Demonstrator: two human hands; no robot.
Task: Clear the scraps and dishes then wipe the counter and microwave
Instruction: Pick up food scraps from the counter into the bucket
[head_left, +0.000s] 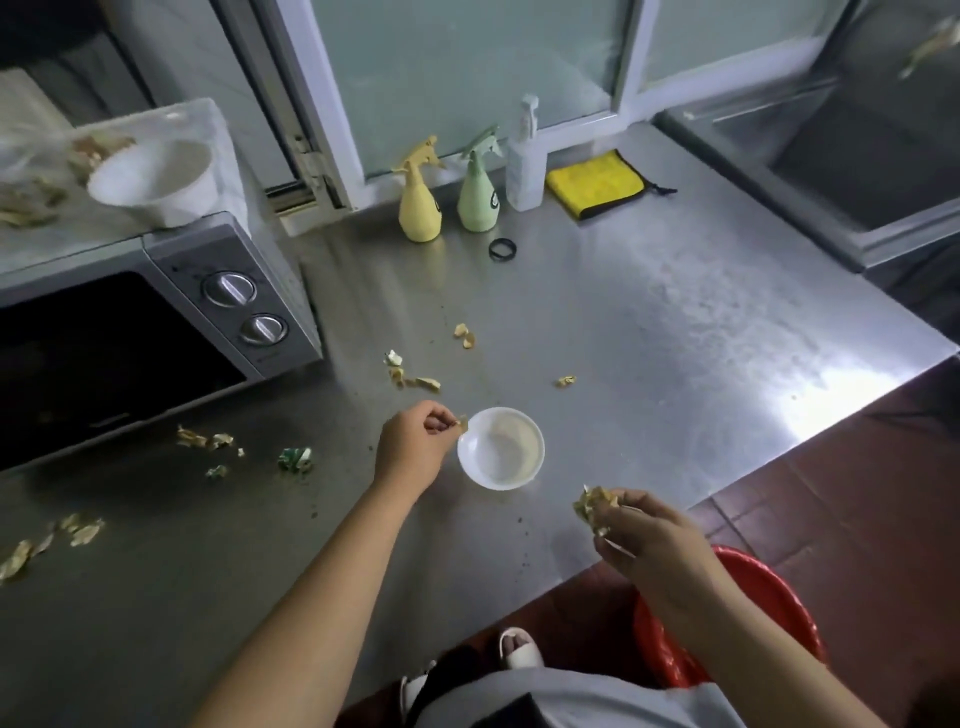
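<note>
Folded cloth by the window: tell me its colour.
The folded cloth is bright yellow with a black edge, shown in the head view.

Both bare forearms reach forward, the left hand (410, 449) held knuckles-up with its fingers curled into what looks like a pinch, while the right hand (647, 538) sits nearer the body, fingers bunched in a closed grip.

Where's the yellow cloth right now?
In the head view, the yellow cloth lies folded at the counter's far edge by the window, just right of the white spray bottle.
</note>
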